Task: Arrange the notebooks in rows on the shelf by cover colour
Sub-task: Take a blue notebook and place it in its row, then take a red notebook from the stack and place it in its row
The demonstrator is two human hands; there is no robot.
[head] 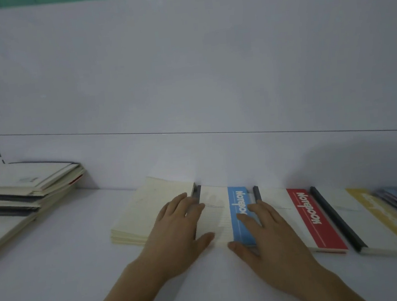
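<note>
Pressing down flat on the blue-striped notebook (227, 217) with both hands, fingers spread and straight, nothing gripped. Left hand (176, 229) across its dark spine edge and overlapping the cream stack (145, 211) beside it; right hand (264, 234) over the blue band, thumb at the near corner. All lying flat along the back edge of the shelf (58, 277), smooth matte white. Red-striped notebook (309, 219) just beside, then a yellow-striped one (374, 224) toward the right end, same slim rectangles with dark spines. Messy pile of notebooks (19, 193) over at the left end, soft paper covers, slightly fanned.
</note>
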